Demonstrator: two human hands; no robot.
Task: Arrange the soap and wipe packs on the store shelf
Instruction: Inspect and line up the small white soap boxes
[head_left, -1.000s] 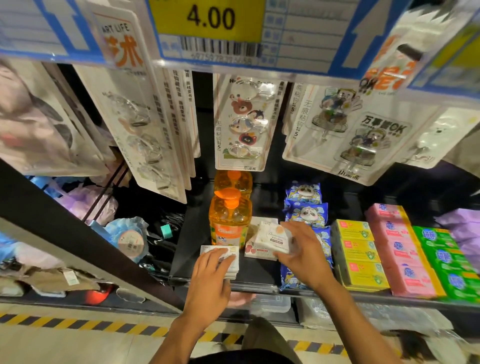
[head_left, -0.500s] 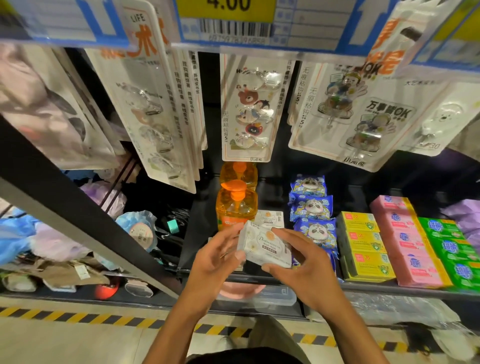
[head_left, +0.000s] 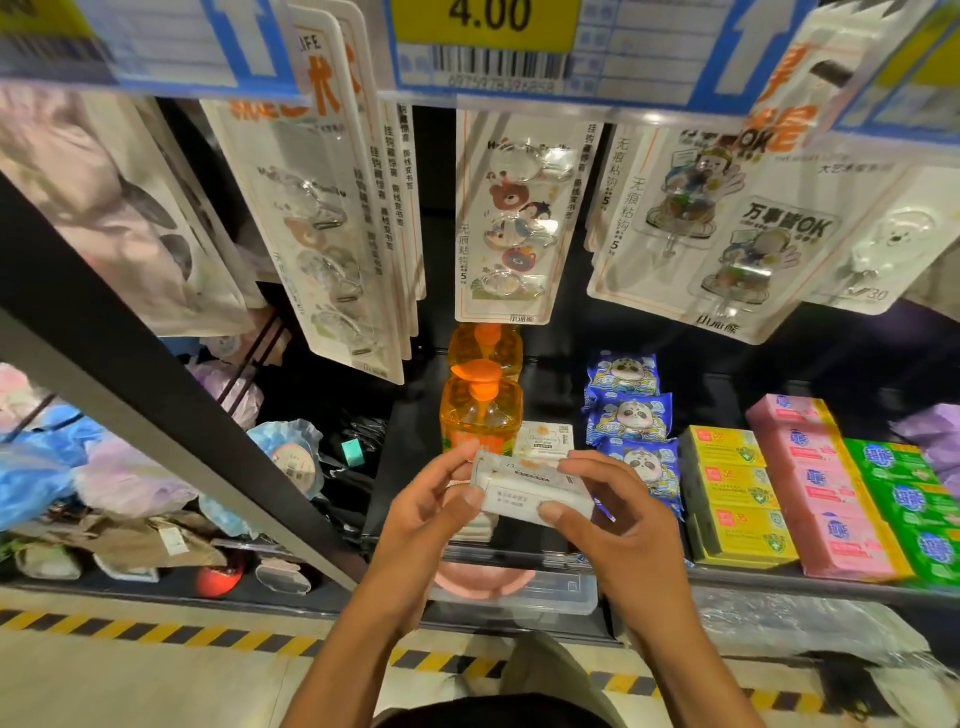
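Note:
Both hands hold one white wipe pack (head_left: 524, 488) above the front of the black shelf (head_left: 405, 467). My left hand (head_left: 431, 514) pinches its left end, and my right hand (head_left: 618, 525) grips its right end with thumb below and fingers on top. Under the held pack, a stack of white packs (head_left: 475, 527) shows partly. Another white pack (head_left: 545, 441) lies behind, beside two orange pump bottles (head_left: 480, 410). Blue panda wipe packs (head_left: 631, 415) form a row to the right, then yellow soap boxes (head_left: 737, 493), pink soap boxes (head_left: 821, 488) and green soap boxes (head_left: 904, 499).
Carded adhesive hooks (head_left: 514, 218) hang low over the shelf from the rail above. A slanted black shelf post (head_left: 156, 395) runs left of my hands, with bath puffs (head_left: 291, 457) behind it. A clear plastic box (head_left: 550, 592) sits on the lower shelf. Striped floor tape (head_left: 130, 629) runs below.
My right hand lifted a white pack off the shelf and my left hand left the front stack to join it. Both hands now hold the pack, turned onto its side.

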